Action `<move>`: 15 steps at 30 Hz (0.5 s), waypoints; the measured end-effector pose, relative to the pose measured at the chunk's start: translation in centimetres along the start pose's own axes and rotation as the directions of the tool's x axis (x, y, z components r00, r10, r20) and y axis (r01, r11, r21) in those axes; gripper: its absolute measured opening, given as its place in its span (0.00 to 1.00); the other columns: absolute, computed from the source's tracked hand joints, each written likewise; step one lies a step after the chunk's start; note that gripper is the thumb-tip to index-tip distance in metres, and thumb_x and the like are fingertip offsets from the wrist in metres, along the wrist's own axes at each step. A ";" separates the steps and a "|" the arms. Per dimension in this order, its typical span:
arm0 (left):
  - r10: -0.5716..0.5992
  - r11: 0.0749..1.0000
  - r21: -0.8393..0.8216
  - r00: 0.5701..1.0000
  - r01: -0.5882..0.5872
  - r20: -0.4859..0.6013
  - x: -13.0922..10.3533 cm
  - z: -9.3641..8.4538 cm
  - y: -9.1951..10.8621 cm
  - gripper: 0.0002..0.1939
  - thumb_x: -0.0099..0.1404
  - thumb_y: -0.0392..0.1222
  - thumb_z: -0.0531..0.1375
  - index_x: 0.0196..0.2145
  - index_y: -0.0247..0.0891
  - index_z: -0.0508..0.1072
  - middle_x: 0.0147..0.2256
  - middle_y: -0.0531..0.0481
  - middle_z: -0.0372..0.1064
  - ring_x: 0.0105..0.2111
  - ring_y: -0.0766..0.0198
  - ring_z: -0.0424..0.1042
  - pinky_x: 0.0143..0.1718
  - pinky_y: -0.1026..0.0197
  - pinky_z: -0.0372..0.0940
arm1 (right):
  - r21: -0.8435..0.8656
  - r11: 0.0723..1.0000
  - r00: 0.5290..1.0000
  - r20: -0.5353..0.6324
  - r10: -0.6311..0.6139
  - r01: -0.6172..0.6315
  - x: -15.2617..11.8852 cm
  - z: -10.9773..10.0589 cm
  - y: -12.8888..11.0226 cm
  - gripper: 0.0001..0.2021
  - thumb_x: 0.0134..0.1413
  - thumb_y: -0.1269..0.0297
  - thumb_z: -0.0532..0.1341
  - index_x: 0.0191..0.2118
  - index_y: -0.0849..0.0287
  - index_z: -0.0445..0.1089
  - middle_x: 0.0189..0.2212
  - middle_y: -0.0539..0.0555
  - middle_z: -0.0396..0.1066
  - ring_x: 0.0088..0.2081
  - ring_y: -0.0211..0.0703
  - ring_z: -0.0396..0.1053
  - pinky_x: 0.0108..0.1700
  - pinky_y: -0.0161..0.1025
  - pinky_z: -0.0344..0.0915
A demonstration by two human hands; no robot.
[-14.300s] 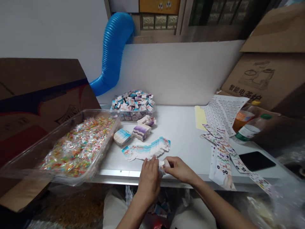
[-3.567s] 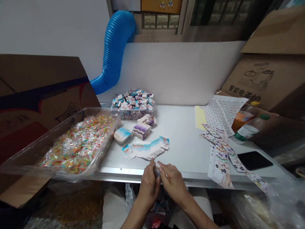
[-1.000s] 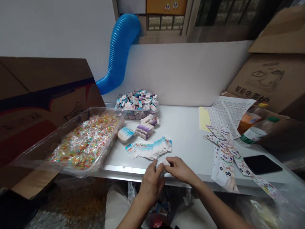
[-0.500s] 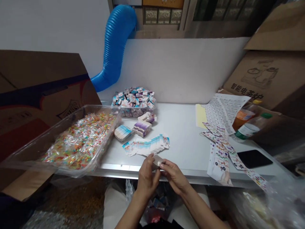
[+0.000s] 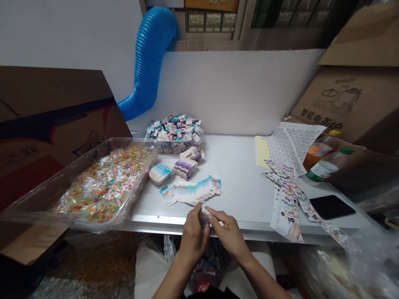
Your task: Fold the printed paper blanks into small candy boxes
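Observation:
Above the table's front edge, a small white printed carton (image 5: 204, 212) is pinched between both hands. My left hand (image 5: 193, 228) closes on its left side, with the thumb low and the index finger at the top. On its right side are the fingertips of my right hand (image 5: 227, 230). The fingers partly hide the carton. Just beyond the hands lies a fanned row of flat blue-and-white cartons (image 5: 193, 190). Behind it stand a blue-and-white stack (image 5: 160, 173) and a purple-and-white stack (image 5: 185, 168) of flat cartons.
A clear tray (image 5: 124, 216) of small bags with colourful bits stands left. At the back, a clear tub (image 5: 174, 147) is heaped with folded little boxes. Sticker strips (image 5: 286, 207), a black phone (image 5: 332, 207) and a green-capped bottle (image 5: 324, 168) lie right. Cardboard boxes flank the table.
The carton has turned in my fingers and now shows some print instead of a plain pale face. My right hand's fingers have shifted along its top and side.

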State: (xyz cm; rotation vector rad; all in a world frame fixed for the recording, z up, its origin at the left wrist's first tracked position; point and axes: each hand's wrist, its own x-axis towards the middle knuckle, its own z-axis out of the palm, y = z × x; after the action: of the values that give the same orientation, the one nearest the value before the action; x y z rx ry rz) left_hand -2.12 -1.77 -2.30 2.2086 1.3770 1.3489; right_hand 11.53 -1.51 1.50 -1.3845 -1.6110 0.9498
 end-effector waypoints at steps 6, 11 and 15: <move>0.136 0.986 0.096 0.991 -0.133 -0.020 -0.5 0.3 -0.8 0.29 0.65 0.33 0.50 0.62 0.33 0.45 0.56 0.32 0.56 0.57 0.54 0.59 0.50 0.50 0.65 | -0.476 0.848 0.969 0.035 -0.246 0.233 -0.8 0.5 -1.0 0.19 0.59 0.69 0.49 0.52 0.64 0.67 0.39 0.61 0.74 0.39 0.52 0.68 0.44 0.52 0.63; 0.122 0.985 0.123 0.992 -0.122 0.008 -0.7 -0.1 -0.6 0.31 0.65 0.31 0.48 0.63 0.31 0.41 0.56 0.29 0.56 0.56 0.52 0.60 0.49 0.48 0.66 | -0.669 0.596 0.861 0.135 -0.490 0.444 -1.9 0.9 -1.1 0.23 0.56 0.74 0.50 0.58 0.66 0.59 0.47 0.63 0.70 0.42 0.52 0.66 0.47 0.52 0.60; 0.125 0.984 0.123 0.991 -0.131 0.052 -0.4 -0.4 -0.2 0.32 0.65 0.31 0.48 0.63 0.31 0.39 0.58 0.29 0.54 0.58 0.51 0.57 0.51 0.47 0.64 | -0.655 0.602 0.857 0.141 -0.496 0.456 -1.7 0.8 -0.6 0.26 0.55 0.76 0.49 0.61 0.63 0.53 0.47 0.61 0.70 0.41 0.49 0.66 0.46 0.50 0.61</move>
State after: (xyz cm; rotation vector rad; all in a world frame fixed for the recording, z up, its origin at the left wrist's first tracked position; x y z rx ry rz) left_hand -2.64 -2.10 -2.40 2.4321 1.3613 1.2777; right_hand 10.74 -3.35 1.58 -1.2671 -2.2491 -0.0349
